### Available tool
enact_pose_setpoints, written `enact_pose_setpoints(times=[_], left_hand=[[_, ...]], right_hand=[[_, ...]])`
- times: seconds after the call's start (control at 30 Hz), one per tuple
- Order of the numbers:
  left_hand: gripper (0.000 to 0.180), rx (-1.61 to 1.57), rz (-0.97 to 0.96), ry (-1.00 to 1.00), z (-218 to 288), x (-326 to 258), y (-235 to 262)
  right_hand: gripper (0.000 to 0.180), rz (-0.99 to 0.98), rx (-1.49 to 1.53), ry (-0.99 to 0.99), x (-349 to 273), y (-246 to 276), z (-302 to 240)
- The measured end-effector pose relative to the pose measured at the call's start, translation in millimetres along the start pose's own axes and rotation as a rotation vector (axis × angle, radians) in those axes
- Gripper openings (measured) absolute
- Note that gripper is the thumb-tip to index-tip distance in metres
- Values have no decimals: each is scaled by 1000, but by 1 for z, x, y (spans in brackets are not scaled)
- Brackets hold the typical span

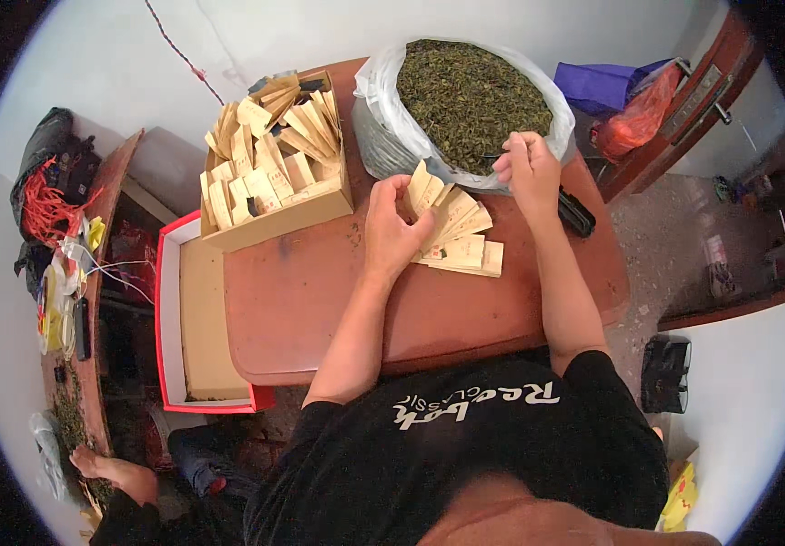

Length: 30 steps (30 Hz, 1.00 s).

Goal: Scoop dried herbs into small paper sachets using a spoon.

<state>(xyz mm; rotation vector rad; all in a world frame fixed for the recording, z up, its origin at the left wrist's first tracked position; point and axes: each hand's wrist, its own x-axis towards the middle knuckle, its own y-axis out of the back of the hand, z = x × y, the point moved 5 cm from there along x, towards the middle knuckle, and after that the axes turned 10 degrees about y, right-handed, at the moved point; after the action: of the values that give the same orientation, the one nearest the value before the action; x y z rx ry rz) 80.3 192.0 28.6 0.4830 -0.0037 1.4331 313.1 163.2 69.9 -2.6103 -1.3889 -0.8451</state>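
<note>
1. Two hands share the work at the far side of the round brown table. Our left hand is curled around a fanned stack of cream paper packets, gripping the near ends so the open ends point toward the leaves.
2. Our right hand hovers at the rim of the big plastic bag of dried green leaves, fingers pinched close together; we cannot tell whether they hold a pinch of leaves.
3. We judge that the packets are held just beside the bag so the two hands need only a short move between leaves and packet mouths.
4. A cardboard box crammed with more cream packets stands to the left of the bag, near our left hand, within easy reach.
5. Beside the table on the left, a red-edged box lid sits lower down, well apart from the hands.
6. A dark flat object lies on the table just behind our right forearm; it could be bumped.
7. Purple and orange bags rest beyond the leaf bag, and another person's hand shows at the lower left, away from our work.
</note>
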Motion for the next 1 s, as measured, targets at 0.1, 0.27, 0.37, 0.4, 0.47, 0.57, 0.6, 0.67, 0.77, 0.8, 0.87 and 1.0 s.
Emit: enact_pose_setpoints(times=[0.1,0.27,0.37,0.4,0.47,0.57,0.6,0.67,0.77,0.8,0.87,1.0], left_hand=[[50,6,1,3,-2,0,0],[51,-11,-45,51,2,-1,1],[51,-4,-66,67,1,0,-1],[52,-10,-64,67,1,0,-1],[52,-15,-61,69,-1,0,-2],[53,-48,-74,76,-6,1,-3],[53,-8,-64,48,-4,0,-3],[53,32,-53,20,-1,0,-2],[52,48,-45,13,1,0,-2],[52,47,-43,9,0,0,-2],[52,46,-39,6,1,0,-1],[52,62,-48,4,2,-1,-2]], right_hand=[[24,50,113,-19,-2,2,9],[24,87,259,-57,1,12,17],[24,81,323,-76,1,16,11],[23,79,352,-92,0,17,9],[23,54,383,-78,-1,17,2],[23,5,437,-82,-3,15,-8],[23,-19,459,-100,-4,13,-10],[23,-42,449,-108,-7,9,-14],[23,-110,437,-159,-13,1,-22],[22,-155,434,-203,-16,-3,-24],[23,-188,354,-143,-17,-8,-29],[22,-325,59,72,-20,-19,-45]])
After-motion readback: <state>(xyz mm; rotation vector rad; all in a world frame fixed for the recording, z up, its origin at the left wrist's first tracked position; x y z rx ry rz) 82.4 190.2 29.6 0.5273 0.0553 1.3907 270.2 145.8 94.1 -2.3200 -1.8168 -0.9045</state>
